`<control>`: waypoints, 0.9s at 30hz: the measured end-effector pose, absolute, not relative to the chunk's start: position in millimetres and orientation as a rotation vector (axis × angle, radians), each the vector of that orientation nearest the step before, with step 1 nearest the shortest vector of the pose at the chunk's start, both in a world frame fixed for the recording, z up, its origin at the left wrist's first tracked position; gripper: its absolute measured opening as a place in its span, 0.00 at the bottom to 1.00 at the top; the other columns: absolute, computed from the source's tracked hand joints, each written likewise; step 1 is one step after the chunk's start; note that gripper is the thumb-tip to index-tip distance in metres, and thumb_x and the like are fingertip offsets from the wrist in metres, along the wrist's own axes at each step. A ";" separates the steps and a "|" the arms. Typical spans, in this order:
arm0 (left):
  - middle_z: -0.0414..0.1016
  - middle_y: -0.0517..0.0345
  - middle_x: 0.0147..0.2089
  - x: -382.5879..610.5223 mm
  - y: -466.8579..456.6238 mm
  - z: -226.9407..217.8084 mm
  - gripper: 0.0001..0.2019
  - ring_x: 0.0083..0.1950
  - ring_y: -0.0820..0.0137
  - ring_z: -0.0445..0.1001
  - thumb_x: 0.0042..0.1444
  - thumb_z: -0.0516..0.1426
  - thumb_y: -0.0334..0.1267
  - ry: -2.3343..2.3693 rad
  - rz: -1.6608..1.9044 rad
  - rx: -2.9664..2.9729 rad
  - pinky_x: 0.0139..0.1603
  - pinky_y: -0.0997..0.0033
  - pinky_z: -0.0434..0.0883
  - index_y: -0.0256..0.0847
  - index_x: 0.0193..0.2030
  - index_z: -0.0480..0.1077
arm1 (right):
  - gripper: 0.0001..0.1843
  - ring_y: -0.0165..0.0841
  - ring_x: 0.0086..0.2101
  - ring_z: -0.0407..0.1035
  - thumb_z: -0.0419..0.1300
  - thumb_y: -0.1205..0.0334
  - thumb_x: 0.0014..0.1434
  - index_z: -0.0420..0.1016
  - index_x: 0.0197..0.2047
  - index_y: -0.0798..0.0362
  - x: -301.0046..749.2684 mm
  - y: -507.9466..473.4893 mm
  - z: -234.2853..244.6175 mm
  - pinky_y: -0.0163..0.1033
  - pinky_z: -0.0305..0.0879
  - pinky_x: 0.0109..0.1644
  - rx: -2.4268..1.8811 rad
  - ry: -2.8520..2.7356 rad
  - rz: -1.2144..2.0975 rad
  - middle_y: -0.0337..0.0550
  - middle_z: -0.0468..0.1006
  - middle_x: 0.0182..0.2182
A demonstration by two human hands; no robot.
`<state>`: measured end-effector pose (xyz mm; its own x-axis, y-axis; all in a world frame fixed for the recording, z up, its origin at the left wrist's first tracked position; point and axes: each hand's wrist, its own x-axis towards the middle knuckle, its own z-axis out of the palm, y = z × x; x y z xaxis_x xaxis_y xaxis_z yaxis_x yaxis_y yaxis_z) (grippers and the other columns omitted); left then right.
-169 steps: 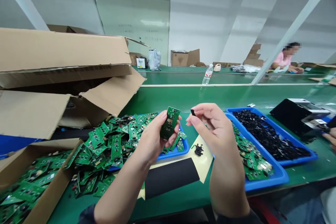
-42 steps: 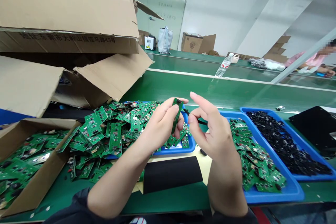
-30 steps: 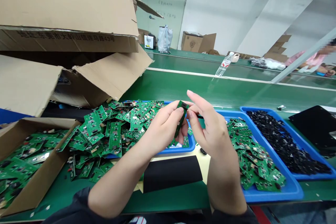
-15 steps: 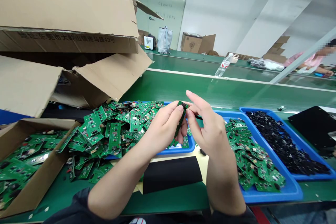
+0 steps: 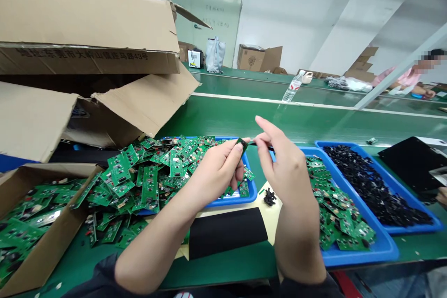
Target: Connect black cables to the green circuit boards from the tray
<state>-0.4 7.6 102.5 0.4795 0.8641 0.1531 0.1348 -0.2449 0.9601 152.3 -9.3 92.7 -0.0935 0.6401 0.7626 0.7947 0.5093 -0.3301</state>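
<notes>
My left hand (image 5: 223, 163) is closed around a green circuit board (image 5: 241, 143), its thumb on top and the board's upper end showing past the fingers. My right hand (image 5: 281, 160) pinches a thin dark tool (image 5: 252, 143) between thumb and fingers, with the index finger raised. The tool's tip points at the board's end; whether they touch I cannot tell. Under my hands lies a small heap of black parts (image 5: 269, 197) on a yellowish sheet (image 5: 260, 212). A black sheet (image 5: 226, 233) lies nearer to me.
Loose circuit boards (image 5: 150, 186) spill over a blue tray on the left, beside a cardboard box (image 5: 66, 214). At the right stand a blue tray (image 5: 380, 253) of boards and another tray (image 5: 436, 228) of black parts. A water bottle (image 5: 292, 87) stands behind. A person (image 5: 407, 79) sits far right.
My right hand has drawn slightly away from the board to the right, with the thin tool showing between them. The heap of black parts shows more fully. My view has shifted slightly.
</notes>
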 end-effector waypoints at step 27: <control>0.66 0.65 0.20 0.7 6.2 102.0 0.21 0.16 0.79 0.65 0.63 0.46 0.42 0.804 1.041 1.565 0.17 0.79 0.65 0.33 0.57 0.65 | 0.08 0.30 0.28 0.69 0.53 0.65 0.60 0.70 0.31 0.52 147.5 -10.4 96.5 0.35 0.63 0.34 -1.127 -1.850 0.108 0.38 0.75 0.25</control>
<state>0.7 6.2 102.0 0.3973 0.8915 0.2176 -0.0144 -0.2310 0.9728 147.5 -10.4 96.5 -0.1414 0.7340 0.6643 0.6517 0.5741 -0.4956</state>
